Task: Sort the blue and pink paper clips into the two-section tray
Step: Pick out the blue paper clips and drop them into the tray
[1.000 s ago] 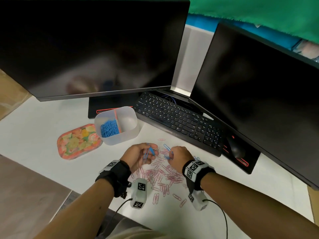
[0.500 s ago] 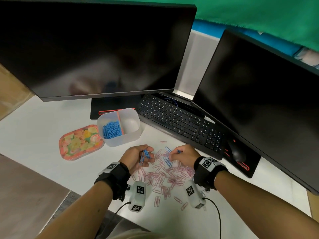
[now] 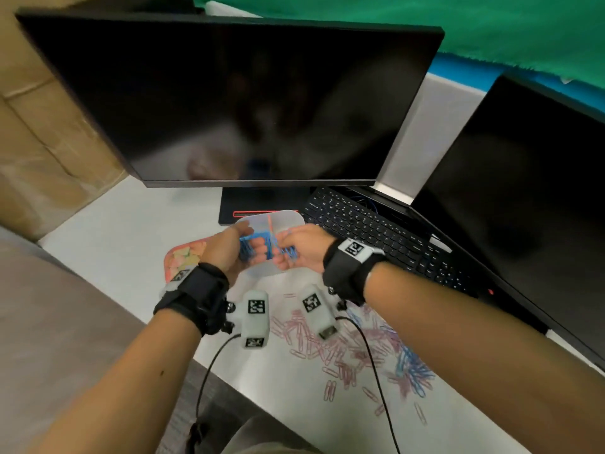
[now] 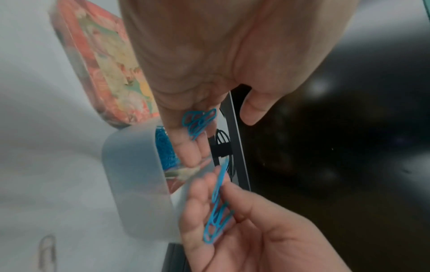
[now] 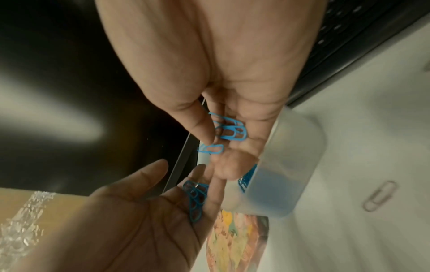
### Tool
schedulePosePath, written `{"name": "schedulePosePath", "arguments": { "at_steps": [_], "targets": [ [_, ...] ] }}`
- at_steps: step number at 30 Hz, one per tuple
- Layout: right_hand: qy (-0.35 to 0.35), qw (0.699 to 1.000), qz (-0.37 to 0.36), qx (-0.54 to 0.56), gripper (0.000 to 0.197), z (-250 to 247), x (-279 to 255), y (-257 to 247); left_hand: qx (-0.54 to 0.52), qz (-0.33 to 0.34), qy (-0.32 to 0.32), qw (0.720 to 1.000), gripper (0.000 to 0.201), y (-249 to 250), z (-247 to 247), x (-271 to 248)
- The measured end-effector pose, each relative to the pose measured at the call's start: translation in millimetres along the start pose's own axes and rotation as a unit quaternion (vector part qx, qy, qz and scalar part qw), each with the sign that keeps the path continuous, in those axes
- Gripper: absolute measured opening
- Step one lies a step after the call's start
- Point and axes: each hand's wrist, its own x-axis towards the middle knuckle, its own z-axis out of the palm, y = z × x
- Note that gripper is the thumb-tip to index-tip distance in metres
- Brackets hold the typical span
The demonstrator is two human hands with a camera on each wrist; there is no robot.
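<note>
Both hands are raised over the two-section tray (image 3: 288, 221), which sits in the centre of the head view, just below the monitor stand and touching the left end of the keyboard (image 3: 376, 231). The left hand (image 3: 226, 253) is palm up with fingers loosely extended, a small bunch of blue clips (image 4: 199, 121) lying across them, cupped rather than pinched. The right hand (image 3: 301, 250) is likewise opened out, its own blue clips (image 5: 229, 128) resting on the fingers with the thumb lightly against them. The tray's left section already holds a mass of blue clips (image 4: 166, 152); the right section, beyond the orange divider (image 3: 270, 224), appears unfilled, though the hands cover much of it.

Judgement: this is the release stage of a blue deposit. A large mixed pile (image 3: 353, 348), mostly pink with blue at its right edge, remains on the desk (image 3: 114, 231) in the lower centre of the head view, so the sort is far from complete.

Risks:
- The right hand hangs near the divider; clips tipped from it could land in the section meant for pink
- Loose clips on open fingers may slide off outside the tray wall, onto the floral tin (image 3: 183, 257) at its left or the desk
- Interlinked clips may snag and drop unevenly
</note>
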Motion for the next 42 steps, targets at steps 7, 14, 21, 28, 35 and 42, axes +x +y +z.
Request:
{"name": "schedulePosePath", "arguments": {
  "at_steps": [7, 14, 21, 28, 35, 42],
  "targets": [
    [0.035, 0.999, 0.024, -0.03, 0.027, 22.5, 26.9, -18.7, 0.075, -0.014, 0.034, 0.997, 0.028, 14.4, -9.8, 5.0],
    [0.065, 0.998, -0.007, -0.005, 0.029, -11.3, 2.9, -3.2, 0.167, 0.078, 0.035, 0.982, 0.022, 1.9, 7.8, 5.5],
    [0.18, 0.975, 0.003, -0.131, 0.018, -85.2, -39.2, 55.9, 0.471, 0.24, -0.097, 0.843, 0.026, -53.5, 52.3, -1.4],
    [0.317, 0.89, 0.019, -0.327, 0.025, -130.9, -68.7, 107.2, 0.711, 0.284, -0.26, 0.588, 0.033, -121.6, 95.9, -5.1],
    [0.284, 0.876, -0.021, -0.388, 0.029, -121.3, -60.5, 115.4, 0.82, 0.263, -0.262, 0.435, 0.032, -146.0, 108.2, -9.8],
    [0.246, 0.854, -0.026, -0.457, 0.02, -109.3, -40.6, 121.5, 0.787, 0.247, -0.22, 0.521, 0.016, -148.8, 96.9, -9.4]
  ]
}}
